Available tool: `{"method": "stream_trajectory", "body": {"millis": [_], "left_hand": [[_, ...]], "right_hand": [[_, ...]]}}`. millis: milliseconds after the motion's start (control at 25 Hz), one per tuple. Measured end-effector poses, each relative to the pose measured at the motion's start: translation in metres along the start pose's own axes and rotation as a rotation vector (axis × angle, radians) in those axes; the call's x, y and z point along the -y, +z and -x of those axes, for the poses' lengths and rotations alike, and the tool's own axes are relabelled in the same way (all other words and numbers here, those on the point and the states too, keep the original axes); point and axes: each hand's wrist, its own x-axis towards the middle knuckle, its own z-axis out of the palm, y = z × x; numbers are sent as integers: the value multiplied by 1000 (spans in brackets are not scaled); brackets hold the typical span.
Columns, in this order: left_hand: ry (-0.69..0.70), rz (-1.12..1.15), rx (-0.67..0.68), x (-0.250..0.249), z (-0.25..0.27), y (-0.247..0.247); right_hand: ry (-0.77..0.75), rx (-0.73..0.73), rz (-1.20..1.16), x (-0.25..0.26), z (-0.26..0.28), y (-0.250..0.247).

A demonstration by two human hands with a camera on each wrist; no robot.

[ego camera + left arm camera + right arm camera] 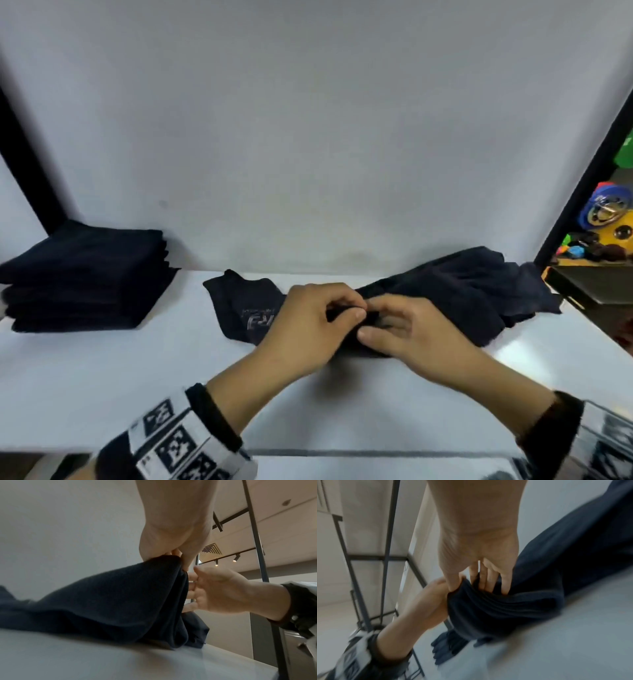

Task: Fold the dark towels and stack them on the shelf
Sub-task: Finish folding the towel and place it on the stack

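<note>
A dark towel (253, 317) with a pale logo lies bunched on the white shelf (102, 377) at centre. Both hands meet over its raised middle fold. My left hand (358, 308) pinches the fold between thumb and fingers, as the left wrist view shows (180, 561) above the towel (111, 601). My right hand (373, 318) grips the same fold from the right, with its fingers (488, 582) dug into the cloth (505, 608) and its thumb on the near side. A stack of folded dark towels (85, 281) sits at the left.
A loose heap of dark towels (479, 284) lies at the back right, touching the one held. Black frame posts stand at the left (30, 164) and right (582, 178). Colourful toys (606, 219) sit beyond the right post. The shelf's front edge (342, 454) runs close below my wrists.
</note>
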Motion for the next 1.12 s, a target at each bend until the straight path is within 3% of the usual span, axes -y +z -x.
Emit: {"method": "stream_trajectory", "body": {"millis": [80,200,280,360,440,560,640,760,840,880,960,1040,1120], "left_hand": [[20,26,22,8,14,10],[30,-89,233,29,27,-7],[54,-310,441,50,35,-25],[97,-567,532,71,41,-44],[141,-683,481,83,41,-65],[250,-795,374,90,36,-93],[202,-832,287,92,35,-106],[47,-820,162,94,36,-136],[-157,-667,-10,86,35,-156],[-229,-557,-166,80,33,-159],[-215,-407,-432,58,27,-145],[-124,-280,-390,28,19,-111],[-64,-202,-142,5,15,-80]], "right_hand": [[-117,11,126,-15,13,24],[-68,-93,106,-24,17,8],[-77,-50,158,-26,25,-9],[-100,-40,219,-30,36,-23],[-42,-69,227,-38,46,-37],[164,-169,218,-60,58,-56],[220,-214,123,-61,61,-62],[178,-502,54,-46,51,-69],[166,-644,7,-37,40,-71],[178,-666,-34,-34,34,-70],[192,-637,-179,-24,19,-59],[141,-550,-317,-5,3,-37],[90,-437,-365,19,-9,-10]]}}
